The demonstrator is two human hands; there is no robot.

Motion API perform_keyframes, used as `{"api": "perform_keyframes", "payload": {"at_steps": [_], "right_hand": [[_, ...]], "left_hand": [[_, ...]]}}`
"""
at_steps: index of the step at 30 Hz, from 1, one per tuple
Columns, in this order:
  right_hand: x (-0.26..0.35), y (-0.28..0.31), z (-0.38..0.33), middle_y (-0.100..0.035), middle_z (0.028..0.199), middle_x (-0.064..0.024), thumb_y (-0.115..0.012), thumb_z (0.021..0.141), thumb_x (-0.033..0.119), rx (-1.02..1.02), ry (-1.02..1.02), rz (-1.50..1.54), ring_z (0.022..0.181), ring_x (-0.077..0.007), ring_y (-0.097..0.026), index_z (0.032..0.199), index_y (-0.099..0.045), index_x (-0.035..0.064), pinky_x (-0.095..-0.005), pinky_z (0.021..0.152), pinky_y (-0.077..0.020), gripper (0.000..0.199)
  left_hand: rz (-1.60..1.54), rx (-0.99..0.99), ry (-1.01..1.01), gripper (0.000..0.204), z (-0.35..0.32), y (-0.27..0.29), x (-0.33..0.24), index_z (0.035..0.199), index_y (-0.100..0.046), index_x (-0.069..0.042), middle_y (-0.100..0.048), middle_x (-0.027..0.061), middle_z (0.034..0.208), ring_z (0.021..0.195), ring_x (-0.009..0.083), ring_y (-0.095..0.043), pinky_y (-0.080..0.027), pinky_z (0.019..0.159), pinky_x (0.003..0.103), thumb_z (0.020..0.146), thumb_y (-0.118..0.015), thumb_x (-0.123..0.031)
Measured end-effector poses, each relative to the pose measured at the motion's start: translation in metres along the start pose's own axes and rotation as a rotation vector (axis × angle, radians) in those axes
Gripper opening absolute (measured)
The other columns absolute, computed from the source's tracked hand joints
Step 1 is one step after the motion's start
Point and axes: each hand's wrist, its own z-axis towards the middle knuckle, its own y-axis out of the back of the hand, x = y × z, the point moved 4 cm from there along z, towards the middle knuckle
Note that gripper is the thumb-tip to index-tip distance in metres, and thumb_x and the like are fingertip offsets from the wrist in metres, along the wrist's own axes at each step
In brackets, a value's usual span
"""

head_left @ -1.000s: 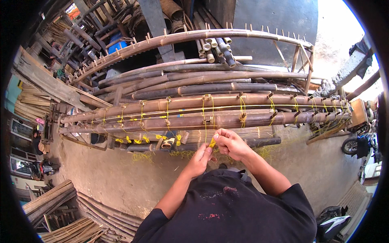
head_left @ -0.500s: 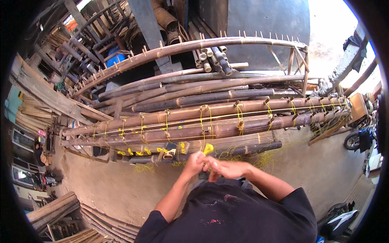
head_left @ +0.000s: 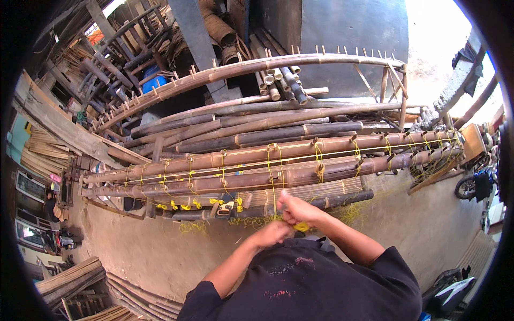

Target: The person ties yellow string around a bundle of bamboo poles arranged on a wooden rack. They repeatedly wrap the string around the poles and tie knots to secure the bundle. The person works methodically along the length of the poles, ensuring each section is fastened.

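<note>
My left hand (head_left: 272,235) is closed in front of my chest. A strand of yellow string (head_left: 275,200) runs down to it from the bamboo poles. Just above and to the right, my right hand (head_left: 297,209) is also closed, its thumb side up. A small bundle of yellow string (head_left: 302,227) shows below the right hand, near the left fingertips; how the fingers grip it is partly hidden. Beyond my hands lie two long brown bamboo poles (head_left: 241,159), side by side, with pegs and yellow string loops along them.
Below the poles, several yellow string bundles (head_left: 185,207) hang beside a handsaw (head_left: 225,209). Thin bamboo slats (head_left: 321,190) and a dark pole (head_left: 342,200) lie there too. Farther back stand a pegged bamboo rail (head_left: 241,67) and stacked bamboo. A motorbike (head_left: 471,184) is at right.
My hands have shifted from being together, the right now above the left. The yellow bundle has dropped from above my hands to below the right one. A string strand now shows stretched toward the poles.
</note>
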Motion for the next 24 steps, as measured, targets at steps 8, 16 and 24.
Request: {"api": "perform_keyframes", "payload": {"at_steps": [8,16,24], "right_hand": [[-0.011,0.014,0.017,-0.049,0.069,-0.0068,-0.026,0.096,0.067,-0.01,-0.092,0.12,0.054,-0.0142,-0.042,0.106,-0.049,0.0077,-0.0329,0.052,-0.037,0.064],[-0.029,0.009,0.026,-0.045,0.066,-0.0008,-0.02,0.1,0.061,-0.132,0.02,0.616,0.054,-0.013,-0.039,0.097,-0.049,0.0075,-0.0317,0.05,-0.0373,0.061],[0.008,0.001,0.017,-0.06,0.108,-0.0279,-0.052,0.095,0.042,-0.416,0.298,-0.984,0.106,-0.0438,-0.056,0.109,-0.057,0.0047,-0.0472,0.092,-0.0443,0.041]], "left_hand": [[-0.148,0.224,0.046,0.021,-0.005,-0.003,0.007,0.088,-0.058,-0.007,-0.051,-0.0007,0.072,0.06,0.0097,-0.048,-0.039,0.053,0.026,0.097,-0.05,-0.024],[-0.089,0.107,-0.082,0.026,-0.006,0.024,-0.023,0.075,-0.054,-0.005,-0.049,-0.0012,0.068,0.058,0.0082,-0.047,-0.04,0.055,0.024,0.096,-0.046,-0.019],[0.979,-0.447,-0.151,0.034,0.033,0.065,0.085,0.107,-0.063,0.0,-0.053,0.0286,0.117,0.103,0.0434,-0.057,-0.048,0.084,0.048,0.094,-0.052,-0.031]]}}
